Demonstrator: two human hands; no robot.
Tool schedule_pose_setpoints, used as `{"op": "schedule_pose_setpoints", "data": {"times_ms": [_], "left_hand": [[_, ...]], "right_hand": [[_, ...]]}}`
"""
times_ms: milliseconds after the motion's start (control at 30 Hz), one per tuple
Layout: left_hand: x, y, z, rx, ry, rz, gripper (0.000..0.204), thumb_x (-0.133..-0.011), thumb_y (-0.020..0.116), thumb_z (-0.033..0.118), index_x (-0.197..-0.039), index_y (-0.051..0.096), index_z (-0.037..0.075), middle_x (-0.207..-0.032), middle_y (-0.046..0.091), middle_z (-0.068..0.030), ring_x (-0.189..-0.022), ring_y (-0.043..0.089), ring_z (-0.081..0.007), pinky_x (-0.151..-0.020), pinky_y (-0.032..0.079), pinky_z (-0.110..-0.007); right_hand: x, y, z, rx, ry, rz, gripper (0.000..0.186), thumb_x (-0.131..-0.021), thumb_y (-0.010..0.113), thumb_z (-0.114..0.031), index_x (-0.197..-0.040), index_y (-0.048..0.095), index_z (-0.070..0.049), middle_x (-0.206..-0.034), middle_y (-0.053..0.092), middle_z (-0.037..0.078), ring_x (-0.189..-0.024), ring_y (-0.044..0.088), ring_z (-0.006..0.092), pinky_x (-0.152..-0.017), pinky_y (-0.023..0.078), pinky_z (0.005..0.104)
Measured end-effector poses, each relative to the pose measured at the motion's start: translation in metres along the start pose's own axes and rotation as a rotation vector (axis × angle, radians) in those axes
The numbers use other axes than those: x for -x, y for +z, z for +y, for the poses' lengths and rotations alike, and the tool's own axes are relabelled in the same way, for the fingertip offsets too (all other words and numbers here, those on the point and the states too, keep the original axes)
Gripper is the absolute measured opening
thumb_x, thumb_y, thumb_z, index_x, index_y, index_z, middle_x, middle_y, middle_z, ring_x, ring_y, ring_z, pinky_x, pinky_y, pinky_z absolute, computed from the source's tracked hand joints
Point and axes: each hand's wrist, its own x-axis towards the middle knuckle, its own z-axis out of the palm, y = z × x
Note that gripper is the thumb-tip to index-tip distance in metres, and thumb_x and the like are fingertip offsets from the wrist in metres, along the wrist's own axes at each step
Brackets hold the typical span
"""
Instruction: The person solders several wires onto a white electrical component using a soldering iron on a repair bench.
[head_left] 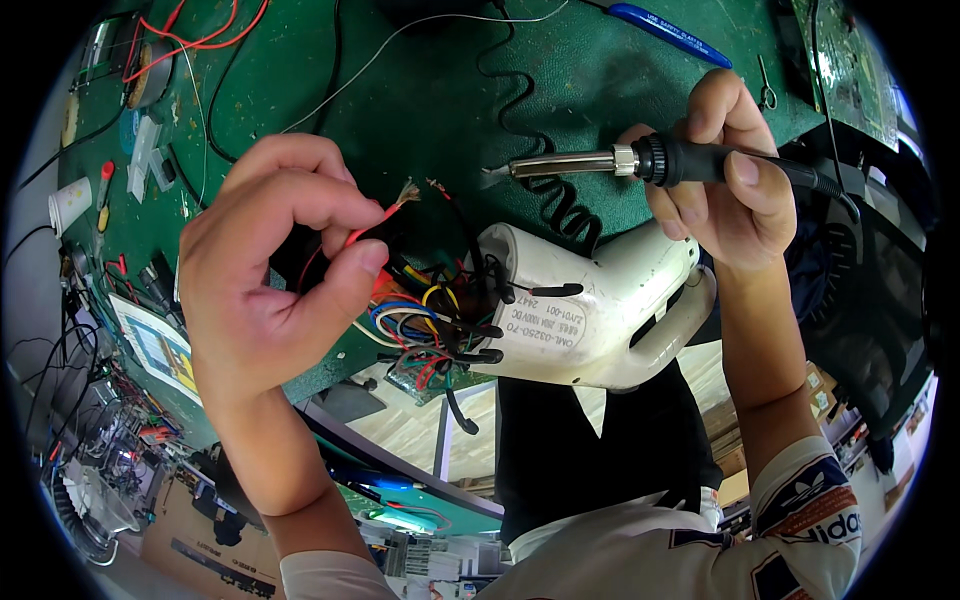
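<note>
My left hand [262,260], on the left, pinches a red wire [397,207] between thumb and forefinger. Bare, frayed strands stick out of its end. A soldering iron [570,163] with a black handle lies level in my right hand [748,205], its tip pointing left, a short gap from the wire. Close to the frayed end, a second thin wire [452,202] with a red tip stands up. Below the hands a worn white plastic handle housing [600,300] lies at the table's near edge. A bundle of coloured wires [420,312], several with black-sleeved ends, spills from its opening.
A coiled black cord [572,210] runs behind the housing over the green table mat [420,110]. At the back lie a blue pen-shaped tool [670,33] and small scissors [767,85]. Tools, a white cup [70,205] and a wire spool [152,75] crowd the left side. A dark chair [860,300] stands right.
</note>
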Motion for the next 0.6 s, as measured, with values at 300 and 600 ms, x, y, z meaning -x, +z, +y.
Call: {"op": "schedule_pose_setpoints", "data": {"times_ms": [300,600], "left_hand": [[0.0,0.005,0.006,0.011,-0.114,0.031,0.022,-0.076,0.073,-0.005,-0.096,0.066,-0.003,-0.103,0.06,-0.0116,-0.079,0.052,-0.0099,-0.072,0.042,-0.022],[-0.012,0.021,0.026,-0.002,-0.391,0.138,0.015,-0.086,0.069,-0.003,-0.102,0.067,-0.005,-0.098,0.061,-0.006,-0.084,0.056,-0.0098,-0.078,0.044,-0.022]], "right_hand": [[-0.001,-0.003,0.002,0.017,-0.077,0.021,0.024,-0.1,0.052,-0.02,-0.112,0.053,0.002,-0.062,0.05,0.009,-0.047,0.045,0.0144,-0.049,0.043,0.0282],[0.002,-0.004,-0.001,0.057,-0.095,0.028,0.022,-0.098,0.054,-0.015,-0.109,0.057,0.004,-0.063,0.048,0.006,-0.052,0.044,0.012,-0.047,0.041,0.0269]]}}
